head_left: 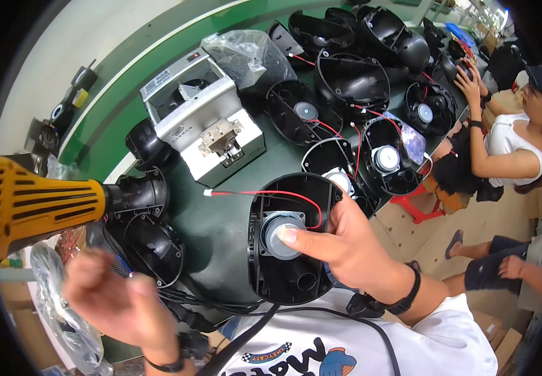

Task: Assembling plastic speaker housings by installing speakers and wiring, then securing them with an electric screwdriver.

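At far left of the frame a yellow heat gun (39,203) is seen, nozzle toward black housings. At lower left the left hand (111,297) is blurred; fingers appear curled, and whether anything is pinched cannot be told. At centre a black shell (293,238) lies on the green bench (221,219), steadied by the right hand (340,244), thumb pressed on the speaker (277,235), fingers wrapped over the rim. The red wire (264,193) should be kept clear of the seat; pressure is best applied squarely.
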Demonstrator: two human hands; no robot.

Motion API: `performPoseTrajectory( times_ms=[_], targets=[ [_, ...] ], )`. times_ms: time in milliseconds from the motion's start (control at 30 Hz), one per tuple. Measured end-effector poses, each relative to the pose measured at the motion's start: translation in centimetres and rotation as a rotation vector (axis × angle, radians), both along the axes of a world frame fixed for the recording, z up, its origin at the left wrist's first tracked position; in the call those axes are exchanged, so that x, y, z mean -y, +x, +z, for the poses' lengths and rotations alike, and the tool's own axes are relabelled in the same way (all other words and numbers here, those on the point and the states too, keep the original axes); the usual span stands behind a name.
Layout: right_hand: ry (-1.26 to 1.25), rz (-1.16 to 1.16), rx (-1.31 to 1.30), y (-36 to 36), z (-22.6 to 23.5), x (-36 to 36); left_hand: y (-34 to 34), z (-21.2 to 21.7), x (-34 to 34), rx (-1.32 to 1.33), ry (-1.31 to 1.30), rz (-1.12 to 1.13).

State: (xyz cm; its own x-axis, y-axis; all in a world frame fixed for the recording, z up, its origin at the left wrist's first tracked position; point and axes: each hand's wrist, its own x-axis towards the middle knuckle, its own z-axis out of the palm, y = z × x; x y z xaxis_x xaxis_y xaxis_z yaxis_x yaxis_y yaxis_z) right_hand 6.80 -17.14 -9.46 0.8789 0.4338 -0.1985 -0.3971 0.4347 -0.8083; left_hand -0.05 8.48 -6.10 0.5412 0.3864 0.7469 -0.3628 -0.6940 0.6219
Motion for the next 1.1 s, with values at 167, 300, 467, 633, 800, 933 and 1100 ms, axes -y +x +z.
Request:
performPoseTrajectory(
  times_ms=[167,300,467,633,800,933,1100],
  targets=[
    [-0.092,-0.054,0.021,-1.2,1.4,0.5,-0.2,1.3,5.2,-0.471,0.404,-0.297],
    [-0.152,-0.050,0.039,-1.8,2.0,0.8,0.9,2.7,7.2,-0.609,0.588,-0.324],
    [-0.110,-0.069,-0.023,-1.9,3.1,1.3,1.5,4.0,8.7,-0.556,0.737,-0.284],
    [-0.146,-0.028,-0.013,-1.7,3.8,1.3,2.1,5.0,9.7,-0.537,0.775,-0.271],
    [-0.125,-0.009,-0.027,-1.7,4.2,1.1,2.5,5.9,10.1,-0.557,0.696,-0.396],
    [-0.138,0.020,-0.024,-1.5,3.8,1.0,2.3,4.3,9.9,-0.425,0.703,-0.372],
    [-0.113,0.027,-0.050,-1.5,4.3,0.6,2.0,5.4,10.0,-0.544,0.774,-0.290]
  ],
)
